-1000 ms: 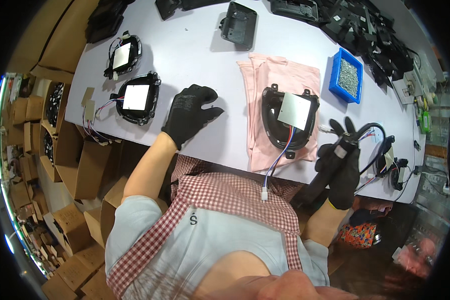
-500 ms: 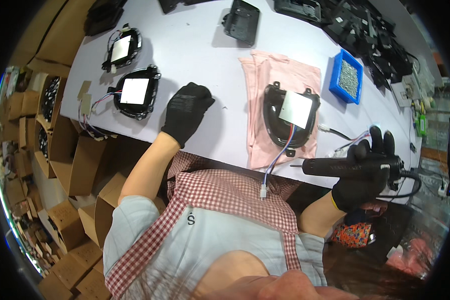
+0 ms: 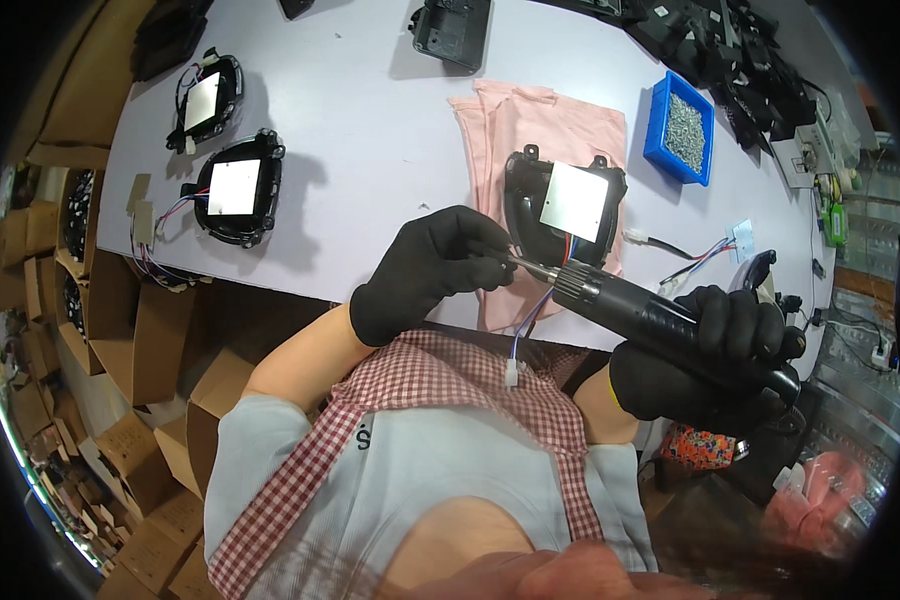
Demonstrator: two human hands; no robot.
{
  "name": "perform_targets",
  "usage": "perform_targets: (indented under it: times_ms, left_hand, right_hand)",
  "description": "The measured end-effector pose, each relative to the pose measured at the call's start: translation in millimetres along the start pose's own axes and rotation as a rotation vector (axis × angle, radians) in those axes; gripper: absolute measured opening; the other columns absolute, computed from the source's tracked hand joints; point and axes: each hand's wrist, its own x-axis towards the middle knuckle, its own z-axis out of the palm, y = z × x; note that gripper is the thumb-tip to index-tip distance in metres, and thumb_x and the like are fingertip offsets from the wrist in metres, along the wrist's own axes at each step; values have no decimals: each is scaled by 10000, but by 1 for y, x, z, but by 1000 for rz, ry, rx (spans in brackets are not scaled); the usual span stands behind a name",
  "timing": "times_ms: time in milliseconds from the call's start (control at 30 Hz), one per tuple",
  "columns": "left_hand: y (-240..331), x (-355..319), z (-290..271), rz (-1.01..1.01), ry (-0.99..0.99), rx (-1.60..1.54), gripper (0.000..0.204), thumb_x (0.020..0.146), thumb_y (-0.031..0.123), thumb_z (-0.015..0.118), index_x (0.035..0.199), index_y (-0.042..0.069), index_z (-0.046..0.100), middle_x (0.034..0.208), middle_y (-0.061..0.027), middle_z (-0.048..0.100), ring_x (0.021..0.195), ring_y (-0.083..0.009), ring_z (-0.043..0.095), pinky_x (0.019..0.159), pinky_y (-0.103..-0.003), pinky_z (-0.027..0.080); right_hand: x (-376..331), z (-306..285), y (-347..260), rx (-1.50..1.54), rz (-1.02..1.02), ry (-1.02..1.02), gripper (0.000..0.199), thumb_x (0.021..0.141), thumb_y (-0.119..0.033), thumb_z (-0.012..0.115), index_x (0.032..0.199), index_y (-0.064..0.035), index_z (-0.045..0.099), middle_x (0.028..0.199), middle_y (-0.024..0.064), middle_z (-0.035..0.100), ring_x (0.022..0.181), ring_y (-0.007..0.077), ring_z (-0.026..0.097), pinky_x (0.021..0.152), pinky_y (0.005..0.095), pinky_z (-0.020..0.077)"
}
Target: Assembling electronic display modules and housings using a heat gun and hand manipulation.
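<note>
electric screwdriver (image 3: 660,322) | right hand (image 3: 705,360) wrapped round | left hand (image 3: 435,270) apparently pinching bit

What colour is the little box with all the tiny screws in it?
Blue. The small bin of screws sits on the white table, seen clearly in the head view.

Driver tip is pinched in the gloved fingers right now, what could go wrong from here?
1. The left hand pinches the bit of the electric screwdriver held by the right hand; a trigger press might snag the glove.
2. The black housing sits on a loose pink cloth and may slide under pressure.
3. Its wires hang over the table edge and might catch.
</note>
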Motion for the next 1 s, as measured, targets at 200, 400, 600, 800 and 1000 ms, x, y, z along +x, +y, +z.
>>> perform_targets:
  times_ms: [200, 400, 600, 800, 1000]
  left_hand:
    - [-3, 4, 1, 24, -2, 9, 279, 802, -74, 680, 1057, -6, 590, 933, -92, 666, 861, -168, 658, 773, -314, 552]
    - [-3, 2, 6, 13, 18, 19, 283, 791, -91, 683, 1044, -10, 588, 950, -104, 668, 886, -168, 661, 770, -305, 557]
    - [-11, 7, 13, 78, 5, 146, 335, 794, -48, 720, 1102, -22, 590, 1056, -120, 670, 979, -174, 654, 840, -308, 545]
    - [29, 69, 11, 835, -219, 1205, 844, 660, 302, 852, 1373, 65, 467, 1380, -160, 493, 1315, -358, 422, 1092, -444, 353]
    - [56, 114, 18, 565, -525, 1276, 857, 632, 173, 852, 1382, 45, 458, 1314, -172, 527, 1250, -338, 488, 1050, -425, 409]
  right_hand:
    - [0, -4, -10, 17, 86, -7, 428, 801, -272, 704, 1095, -23, 519, 860, -24, 482, 664, 75, 451, 551, 239, 371]
    - [0, -11, -9, 152, 84, -34, 497, 834, -276, 659, 1224, -10, 503, 874, -5, 454, 639, 93, 426, 587, 273, 380]
    - [5, -21, -14, 85, 73, 61, 414, 783, -237, 702, 1082, -24, 510, 882, -8, 489, 659, 81, 456, 580, 251, 389]
    - [23, -31, -37, 179, -68, 120, 389, 805, -247, 696, 1068, -31, 508, 919, 24, 484, 707, 104, 471, 599, 258, 392]
    - [38, -52, -60, 97, -66, 47, 332, 784, -219, 690, 1013, -34, 535, 917, 34, 485, 736, 127, 470, 654, 280, 404]
